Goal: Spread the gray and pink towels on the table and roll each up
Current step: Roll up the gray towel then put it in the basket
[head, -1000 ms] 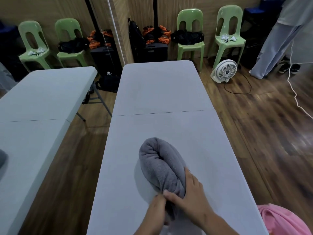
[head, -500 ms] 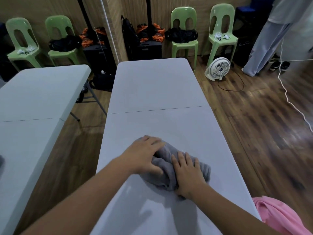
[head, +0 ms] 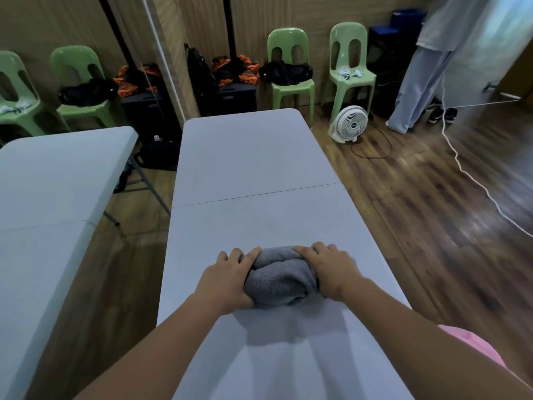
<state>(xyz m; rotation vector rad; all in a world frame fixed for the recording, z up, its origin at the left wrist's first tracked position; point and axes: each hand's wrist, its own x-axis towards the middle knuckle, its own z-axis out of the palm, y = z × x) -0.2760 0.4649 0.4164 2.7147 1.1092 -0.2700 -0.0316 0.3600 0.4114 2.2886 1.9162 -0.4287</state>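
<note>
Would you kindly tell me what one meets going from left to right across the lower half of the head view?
side table → left hand → gray towel → right hand → pink towel

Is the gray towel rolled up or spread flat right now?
Rolled up. The gray towel is a compact bundle on the table; the left hand and right hand each grip one end.

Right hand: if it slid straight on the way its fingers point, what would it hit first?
Likely nothing: the right hand grips the gray towel, and beyond it only bare table shows up to the far edge, though depth is unclear.
</note>
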